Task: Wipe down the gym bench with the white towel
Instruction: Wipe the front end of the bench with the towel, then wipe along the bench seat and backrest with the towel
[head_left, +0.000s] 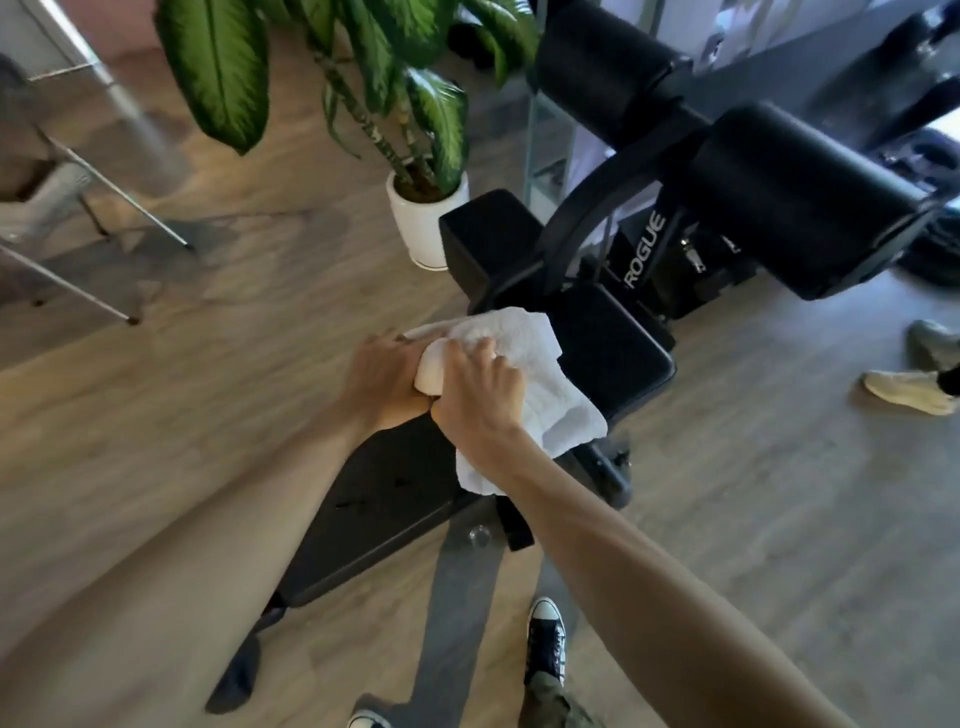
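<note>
A black padded gym bench (384, 499) runs from the lower middle up toward the black roller pads at the upper right. The white towel (545, 395) lies bunched on the bench near the gap between its long pad and its seat pad (613, 353). My left hand (384, 384) grips the towel's rolled left end. My right hand (478, 395) presses down on the towel beside it, fingers curled into the cloth. Both hands touch each other over the bench.
A potted plant in a white pot (426, 218) stands on the wood floor just left of the bench's far end. Black roller pads (800, 202) rise at the upper right. Another person's shoes (909, 389) are at the right edge. Metal chair legs (104, 260) stand at left.
</note>
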